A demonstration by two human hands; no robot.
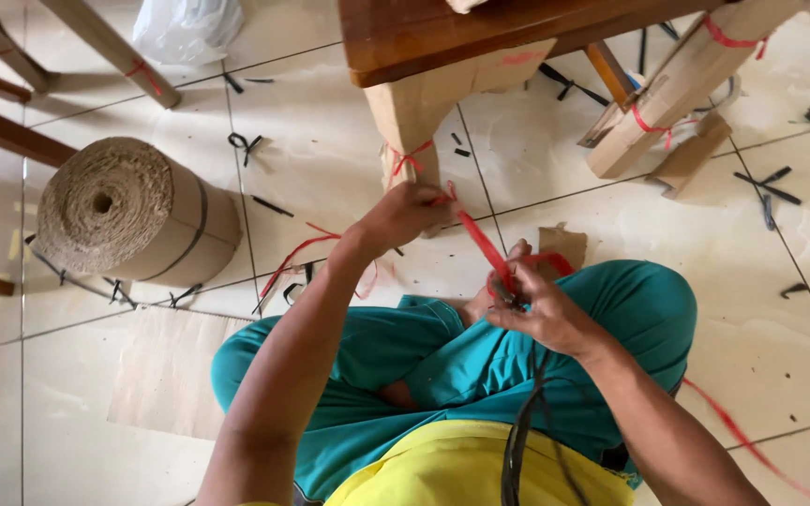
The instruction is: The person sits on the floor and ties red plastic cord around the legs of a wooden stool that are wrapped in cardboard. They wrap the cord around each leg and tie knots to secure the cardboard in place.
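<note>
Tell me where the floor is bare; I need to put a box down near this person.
Bare tile lies right of the teal knee and between the cardboard roll and the wrapped table leg. Crowded: black strap scraps at upper right, red string between both hands.

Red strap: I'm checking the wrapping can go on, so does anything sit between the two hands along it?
Nothing visible does. The red strap runs taut and bare from the left hand, at the cardboard-wrapped leg, to the right hand; only floor tiles lie beneath.
</note>
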